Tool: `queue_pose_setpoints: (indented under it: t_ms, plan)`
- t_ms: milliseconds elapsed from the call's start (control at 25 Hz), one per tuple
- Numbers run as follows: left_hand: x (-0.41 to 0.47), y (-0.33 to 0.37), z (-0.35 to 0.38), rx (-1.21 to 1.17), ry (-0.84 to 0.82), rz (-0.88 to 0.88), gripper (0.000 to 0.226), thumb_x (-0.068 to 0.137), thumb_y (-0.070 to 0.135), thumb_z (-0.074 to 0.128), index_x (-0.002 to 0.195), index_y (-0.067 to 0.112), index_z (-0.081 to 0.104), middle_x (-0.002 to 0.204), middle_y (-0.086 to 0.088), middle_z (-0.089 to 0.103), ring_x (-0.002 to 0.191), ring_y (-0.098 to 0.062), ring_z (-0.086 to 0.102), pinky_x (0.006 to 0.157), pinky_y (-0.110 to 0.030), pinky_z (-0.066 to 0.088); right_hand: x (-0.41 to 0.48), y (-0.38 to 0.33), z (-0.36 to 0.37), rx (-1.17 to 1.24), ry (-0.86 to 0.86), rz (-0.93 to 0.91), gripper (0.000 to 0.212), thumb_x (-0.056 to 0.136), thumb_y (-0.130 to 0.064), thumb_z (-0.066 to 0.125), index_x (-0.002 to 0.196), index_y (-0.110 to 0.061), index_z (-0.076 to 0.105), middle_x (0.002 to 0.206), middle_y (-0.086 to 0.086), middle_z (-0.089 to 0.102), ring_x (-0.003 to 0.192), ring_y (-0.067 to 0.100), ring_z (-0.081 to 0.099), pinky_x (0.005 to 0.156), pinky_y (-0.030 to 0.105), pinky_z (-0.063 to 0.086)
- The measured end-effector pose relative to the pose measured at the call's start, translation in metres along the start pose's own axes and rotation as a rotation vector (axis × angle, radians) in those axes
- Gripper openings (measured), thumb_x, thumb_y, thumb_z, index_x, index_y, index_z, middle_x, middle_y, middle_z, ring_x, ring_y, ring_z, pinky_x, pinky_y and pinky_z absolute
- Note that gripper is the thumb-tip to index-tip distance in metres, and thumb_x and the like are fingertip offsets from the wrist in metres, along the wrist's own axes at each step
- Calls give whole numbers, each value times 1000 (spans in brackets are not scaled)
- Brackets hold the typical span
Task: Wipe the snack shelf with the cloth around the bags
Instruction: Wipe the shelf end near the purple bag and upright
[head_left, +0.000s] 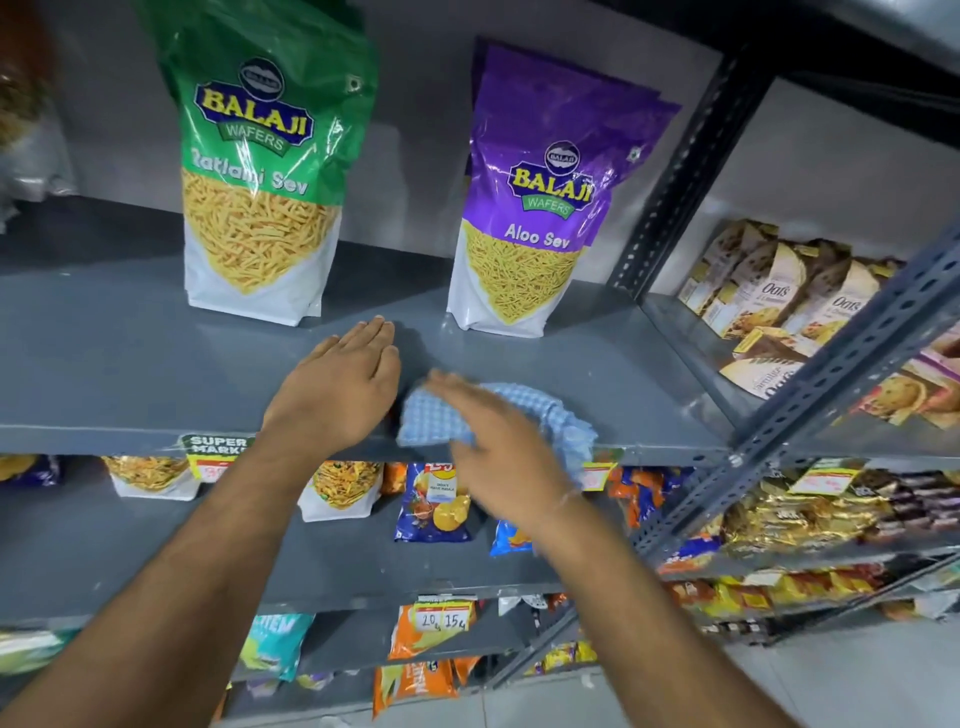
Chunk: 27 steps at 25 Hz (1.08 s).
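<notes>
Head view: the blue checked cloth (498, 415) lies bunched at the front edge of the grey snack shelf (130, 364), partly hanging over it. The right hand (498, 447), blurred, hovers flat over the cloth, fingers (447, 384) spread and gripping nothing. The left hand (337, 384) rests palm-down just beside the cloth, fingers together. Behind stand the green bag (265, 171) and purple bag (540, 208).
</notes>
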<state>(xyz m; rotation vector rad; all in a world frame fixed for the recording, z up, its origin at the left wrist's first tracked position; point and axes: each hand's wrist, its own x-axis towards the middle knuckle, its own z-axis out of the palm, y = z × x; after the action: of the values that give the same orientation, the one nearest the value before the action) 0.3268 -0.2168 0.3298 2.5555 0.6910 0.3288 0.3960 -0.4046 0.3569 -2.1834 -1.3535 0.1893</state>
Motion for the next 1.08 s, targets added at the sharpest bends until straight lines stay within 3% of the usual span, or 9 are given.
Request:
queue_pose_setpoints:
  t_ms: [120,280,400,480,560,680,880,1000,1080]
  plan:
    - [1,-2,-2,-113,-27,-7,55,110,34,20,164,22,22,173,9,16,159,-3,9,130,-30,4,-39,-26,12,202,-93,-106,69,82,7,47,142,-26,53,146,-11,56,136,-3,47,117,14,31]
    - [-9,3,-10,-193,-52,-52,52,109,46,23,160,39,31,170,20,24,156,0,17,131,-31,8,-59,-19,24,353,0,-14,69,82,4,46,142,-29,52,140,-16,61,129,-1,55,112,27,43]
    - [-34,10,-24,-523,-47,-129,45,106,54,33,146,49,51,158,26,44,149,1,34,130,-35,19,-62,-8,31,482,19,34,60,87,4,50,133,-34,60,130,-17,67,122,-3,60,109,27,47]
    - [-65,15,-24,-612,85,-29,43,110,41,36,149,36,54,158,21,46,148,6,36,130,-33,21,-64,-6,38,627,36,82,54,93,2,55,111,-46,69,115,-26,72,112,-10,63,99,16,48]
    - [-110,6,-10,-426,350,99,45,111,22,33,153,18,49,164,7,42,154,-5,31,130,-34,22,-66,-7,56,800,1,122,59,94,5,56,88,-51,73,97,-39,71,98,-19,64,86,3,44]
    - [-186,-56,39,-149,527,146,49,104,10,32,150,9,49,162,-6,43,155,-26,34,125,-48,29,-67,-17,115,804,-186,175,45,97,-3,56,90,-46,68,89,-47,67,89,-26,61,80,1,42]
    - [-221,-231,84,74,237,-281,56,109,37,17,162,27,28,173,12,14,161,-10,11,128,-50,23,-34,-41,236,561,-376,214,36,97,-16,56,109,-48,65,104,-38,69,104,-13,64,90,14,47]
    - [-203,-312,91,157,53,-310,68,104,49,1,165,21,12,173,10,-3,162,-12,-2,131,-38,-1,9,-55,306,399,-306,232,47,92,-7,57,126,-39,64,123,-9,71,118,13,66,99,27,51]
    - [-191,-351,94,221,-26,-284,73,98,49,-2,165,19,7,172,7,-7,162,-15,-6,128,-31,-12,32,-62,348,188,-248,164,61,85,0,57,132,-38,60,138,-3,64,129,19,58,108,33,46]
